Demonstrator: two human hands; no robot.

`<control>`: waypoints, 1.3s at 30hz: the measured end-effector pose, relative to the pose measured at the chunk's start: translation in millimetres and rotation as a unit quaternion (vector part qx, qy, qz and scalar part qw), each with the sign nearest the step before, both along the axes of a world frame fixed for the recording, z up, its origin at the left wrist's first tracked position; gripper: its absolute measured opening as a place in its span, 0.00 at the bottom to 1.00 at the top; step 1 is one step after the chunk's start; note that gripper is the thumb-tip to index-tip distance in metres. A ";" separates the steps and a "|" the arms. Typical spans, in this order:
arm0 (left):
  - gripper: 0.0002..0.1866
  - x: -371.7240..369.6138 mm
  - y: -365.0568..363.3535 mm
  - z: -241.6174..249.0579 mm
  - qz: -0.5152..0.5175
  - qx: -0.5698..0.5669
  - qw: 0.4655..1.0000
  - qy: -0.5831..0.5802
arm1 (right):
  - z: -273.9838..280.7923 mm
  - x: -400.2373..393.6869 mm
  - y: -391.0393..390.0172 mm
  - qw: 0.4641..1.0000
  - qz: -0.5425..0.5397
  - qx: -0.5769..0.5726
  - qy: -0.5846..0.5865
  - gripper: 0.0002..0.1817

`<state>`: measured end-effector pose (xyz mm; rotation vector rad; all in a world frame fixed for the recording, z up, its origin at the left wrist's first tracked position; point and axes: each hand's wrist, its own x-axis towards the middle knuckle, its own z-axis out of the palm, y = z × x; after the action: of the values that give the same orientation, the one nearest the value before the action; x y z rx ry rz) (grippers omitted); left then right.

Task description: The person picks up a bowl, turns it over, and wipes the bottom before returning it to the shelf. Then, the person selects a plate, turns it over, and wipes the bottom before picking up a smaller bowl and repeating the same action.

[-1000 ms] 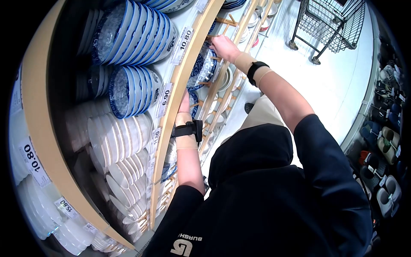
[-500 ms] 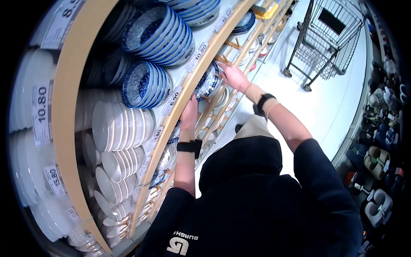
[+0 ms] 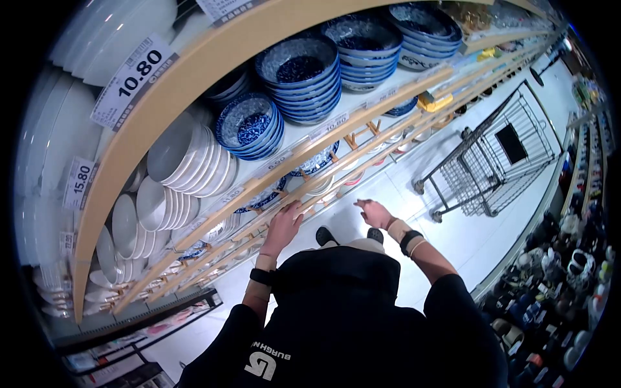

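My left hand is at the edge of the lower shelf, its fingers loosely bent over the wooden rail, with nothing seen in them. My right hand hovers above the white floor, apart from the rack, fingers partly stretched and holding nothing. Just beyond the hands, a blue-patterned plate stands on the lower shelf by wooden rack pegs. Above it, a stack of small blue-and-white bowls sits beside a taller stack of larger blue bowls.
White plates stand stacked along the shelf at left, with price tags on the shelf edges. A wire shopping cart is on the floor at right. Shoes fill a display at far right. A yellow item lies on a lower shelf.
Both hands have drawn back from the patterned plate on the lower shelf; the right hand is now over the floor. The view has turned, showing more of the upper bowls and floor.
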<state>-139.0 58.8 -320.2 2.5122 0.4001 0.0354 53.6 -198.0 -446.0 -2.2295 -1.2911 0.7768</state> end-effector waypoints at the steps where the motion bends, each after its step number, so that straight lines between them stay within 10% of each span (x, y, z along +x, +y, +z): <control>1: 0.21 -4.1 -6.8 0.1 0.013 0.003 1.000 -0.002 | -1.4 0.9 -8.5 0.999 0.018 -0.025 0.018 0.27; 15: 0.40 59.0 -98.9 47.1 0.116 -0.088 0.979 -0.142 | 32.3 42.1 -143.7 0.996 0.070 -0.036 0.029 0.26; 39: 0.38 65.8 -141.0 106.9 0.073 0.003 0.981 -0.179 | 58.8 53.0 -195.2 0.998 0.041 0.019 0.053 0.22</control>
<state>-73.1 -82.1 -213.3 2.4097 0.4324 0.5375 106.6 -393.1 -387.2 -2.0885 -1.3411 0.8813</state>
